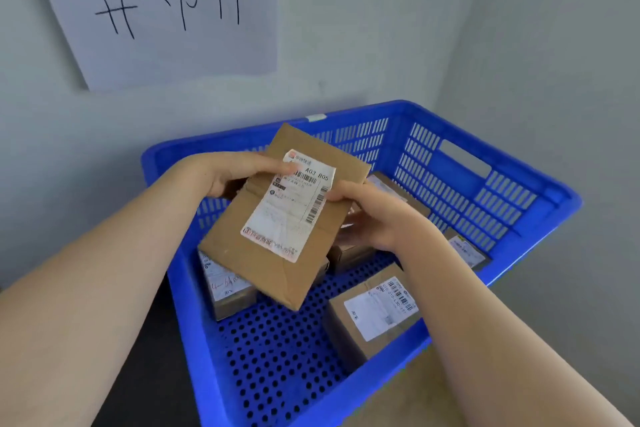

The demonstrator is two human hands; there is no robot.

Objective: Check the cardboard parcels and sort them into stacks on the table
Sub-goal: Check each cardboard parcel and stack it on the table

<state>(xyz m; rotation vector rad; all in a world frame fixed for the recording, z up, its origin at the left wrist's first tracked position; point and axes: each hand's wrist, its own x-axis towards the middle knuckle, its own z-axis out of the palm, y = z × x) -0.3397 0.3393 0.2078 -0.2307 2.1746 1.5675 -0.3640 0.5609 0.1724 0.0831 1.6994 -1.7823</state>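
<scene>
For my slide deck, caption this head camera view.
Left hand and right hand hold a labelled cardboard parcel over a blue crate of parcels.

The bare left forearm (104,253) and the bare right forearm (485,305) are stretched forward from the lower corners and drawn together toward the middle. The left grip (221,173) is curled round the upper left edge of a flat brown cardboard parcel (242,253), with its thumb (277,168) laid on the front face. The right grip (374,215) is closed on the opposite edge, with the thumb pressed on top and the fingers tucked behind. The parcel is held tilted between the two.
</scene>
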